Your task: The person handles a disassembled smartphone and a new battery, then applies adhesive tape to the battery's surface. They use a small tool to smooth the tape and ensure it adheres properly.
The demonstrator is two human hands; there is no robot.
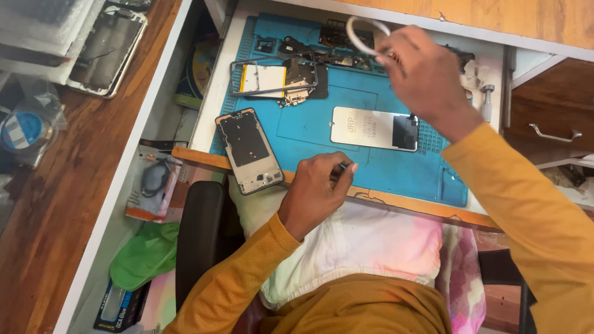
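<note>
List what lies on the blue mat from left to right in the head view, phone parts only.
Phone back frame at the mat's left edge → opened phone with yellow battery → silver metal plate, under the right hand holding a white ring.

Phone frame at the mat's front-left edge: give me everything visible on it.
The phone frame is a bare rectangular housing lying flat, tilted slightly, with a dark inner plate, pale grey metal-looking rim and an orange-tinted top edge. No screen is fitted. Its upper part rests on the blue mat; its lower end overhangs the wooden tray edge. Neither hand touches it; the left hand is nearest, to its right.
</note>
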